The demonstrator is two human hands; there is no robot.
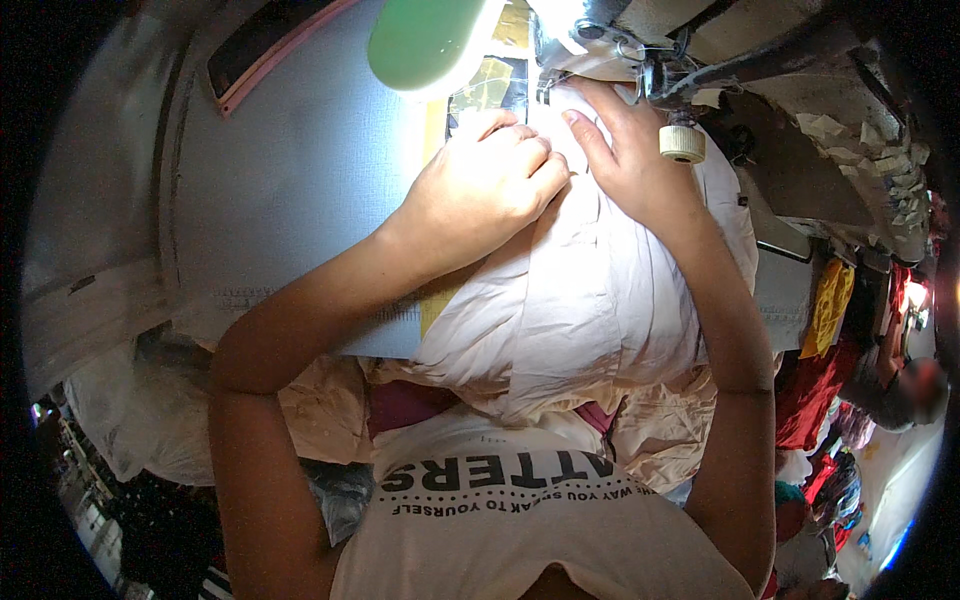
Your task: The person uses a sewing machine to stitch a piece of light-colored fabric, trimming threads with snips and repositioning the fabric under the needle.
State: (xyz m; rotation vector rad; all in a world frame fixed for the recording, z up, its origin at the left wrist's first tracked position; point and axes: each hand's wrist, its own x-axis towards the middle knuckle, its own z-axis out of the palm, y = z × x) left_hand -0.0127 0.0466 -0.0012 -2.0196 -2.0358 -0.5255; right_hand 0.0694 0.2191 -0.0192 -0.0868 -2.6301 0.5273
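Pale cloth [560, 290] lies bunched over the table edge and into my lap, running up to the needle area of a sewing machine [590, 50]. My left hand [485, 185] is closed at the cloth's left side, fingers curled onto its edge; the fingertips are partly hidden. On the cloth's upper right, my right hand [635, 150] lies with fingers stretched toward the needle area and the thumb apart. Glare washes out the stitching spot, so the needle cannot be made out clearly. Yellow tape [436, 300] runs down the table beside the cloth.
The grey-blue table [290, 190] bears a printed ruler along its front edge. A green rounded object [425, 40] glows above it. A ridged cream knob [682, 143] juts from the machine near my right hand. Coloured garments [815, 390] hang at right; clear plastic [150, 410] lies at left.
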